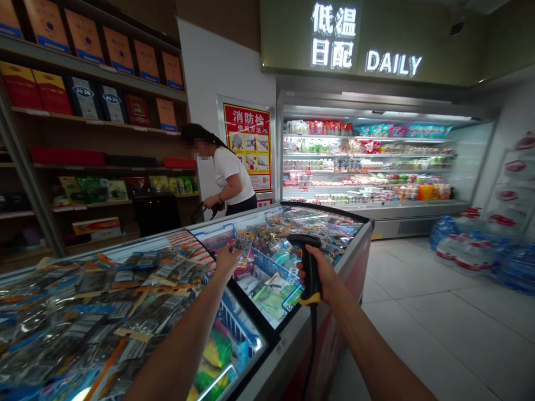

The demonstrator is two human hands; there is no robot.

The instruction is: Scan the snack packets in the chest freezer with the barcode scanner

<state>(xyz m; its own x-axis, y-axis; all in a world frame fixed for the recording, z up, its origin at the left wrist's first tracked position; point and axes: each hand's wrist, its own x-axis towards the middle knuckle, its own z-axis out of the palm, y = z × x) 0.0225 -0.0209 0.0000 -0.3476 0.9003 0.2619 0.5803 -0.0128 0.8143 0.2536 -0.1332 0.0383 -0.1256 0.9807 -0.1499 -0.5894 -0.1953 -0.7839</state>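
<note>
My right hand (pixel 321 272) is wrapped round the grip of a black and yellow barcode scanner (pixel 310 278), its cord hanging down in front of the freezer. Out over the freezer, my left hand (pixel 228 260) pinches a small snack packet (pixel 243 243) with an orange top edge. Beneath and left of that arm, a wide layer of similar dark snack packets (pixel 96 301) lies spread on the freezer's glass top. Through the glass, blue baskets (pixel 276 266) with bagged frozen goods show below my hands.
A person (pixel 232 172) in a white top bends behind the chest freezer (pixel 355 262). Shelves of boxes (pixel 83 42) line the left wall. A lit refrigerated display (pixel 368 161) stands at the back. Bottled water packs (pixel 468 245) sit on the floor at right.
</note>
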